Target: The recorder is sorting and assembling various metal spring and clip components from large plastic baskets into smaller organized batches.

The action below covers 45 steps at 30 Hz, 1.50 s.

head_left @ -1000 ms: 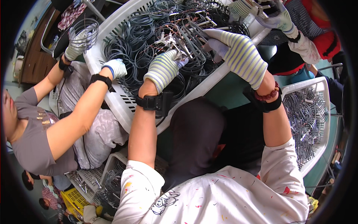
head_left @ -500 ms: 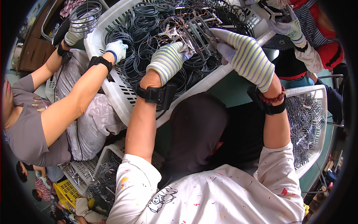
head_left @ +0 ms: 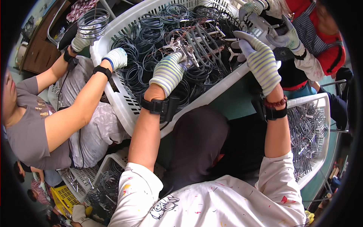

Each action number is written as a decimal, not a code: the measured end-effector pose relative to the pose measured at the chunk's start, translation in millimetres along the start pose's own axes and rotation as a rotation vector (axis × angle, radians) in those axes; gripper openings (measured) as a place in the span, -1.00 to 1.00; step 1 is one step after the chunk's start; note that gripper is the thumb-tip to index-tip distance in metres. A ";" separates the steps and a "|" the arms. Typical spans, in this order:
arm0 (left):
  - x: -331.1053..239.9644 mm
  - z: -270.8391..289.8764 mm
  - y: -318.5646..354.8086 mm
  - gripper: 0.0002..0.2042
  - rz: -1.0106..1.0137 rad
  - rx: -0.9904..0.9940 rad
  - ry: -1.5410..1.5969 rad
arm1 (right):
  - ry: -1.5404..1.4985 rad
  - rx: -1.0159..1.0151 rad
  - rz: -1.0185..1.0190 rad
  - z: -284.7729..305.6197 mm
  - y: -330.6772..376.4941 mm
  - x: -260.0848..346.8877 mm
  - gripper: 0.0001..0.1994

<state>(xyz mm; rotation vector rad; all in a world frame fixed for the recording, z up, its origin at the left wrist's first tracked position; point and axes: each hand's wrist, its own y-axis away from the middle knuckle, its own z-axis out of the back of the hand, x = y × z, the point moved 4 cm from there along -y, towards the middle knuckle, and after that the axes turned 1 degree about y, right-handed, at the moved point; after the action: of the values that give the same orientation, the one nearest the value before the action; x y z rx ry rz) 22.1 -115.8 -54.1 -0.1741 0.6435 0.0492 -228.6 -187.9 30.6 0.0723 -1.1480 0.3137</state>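
My left hand (head_left: 167, 73), in a striped glove, is closed on a coil of dark cable (head_left: 206, 42) with silvery metal end pieces. The coil is held over a heap of similar coils (head_left: 151, 30) in a white plastic basket (head_left: 191, 101). To its right, my gloved right hand (head_left: 261, 64) is over the basket's near right edge, fingers bent together. Thin metal ends, one a Y-shaped piece (head_left: 233, 55), lie at its fingertips; exactly what the fingers hold cannot be made out.
At the left, a seated co-worker has one gloved hand (head_left: 116, 58) on the heap and holds a wire coil (head_left: 92, 27) in the other. Another co-worker's gloved hands (head_left: 289, 39) handle metal pieces at the right. A second white basket (head_left: 323, 125) of coils stands lower right.
My right hand has moved right, away from the coil in my left hand, and the coil's loops now show more openly. My left hand has stayed nearly in place.
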 end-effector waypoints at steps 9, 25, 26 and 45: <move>1.4 18.9 -8.5 -0.80 -0.039 -0.207 0.627 | 0.765 0.700 -0.049 -65.5 -13.7 -39.7 -0.60; -5.0 21.9 6.5 -0.86 0.262 -0.018 1.299 | 1.359 0.942 0.220 -159.0 -30.4 -78.0 -0.72; -8.9 21.9 7.3 -0.85 0.265 -0.017 1.316 | 1.356 0.883 0.226 -151.8 -35.5 -76.1 -0.72; -18.7 -0.8 11.3 -0.54 0.195 0.440 1.454 | -0.505 0.079 0.109 -24.7 -26.6 8.8 -0.74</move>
<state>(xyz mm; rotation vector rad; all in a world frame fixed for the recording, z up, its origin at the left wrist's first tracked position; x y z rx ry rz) 5.6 -104.6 -45.1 0.3363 2.0941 -0.0448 -196.0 -206.2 31.2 0.1654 -1.6432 0.4534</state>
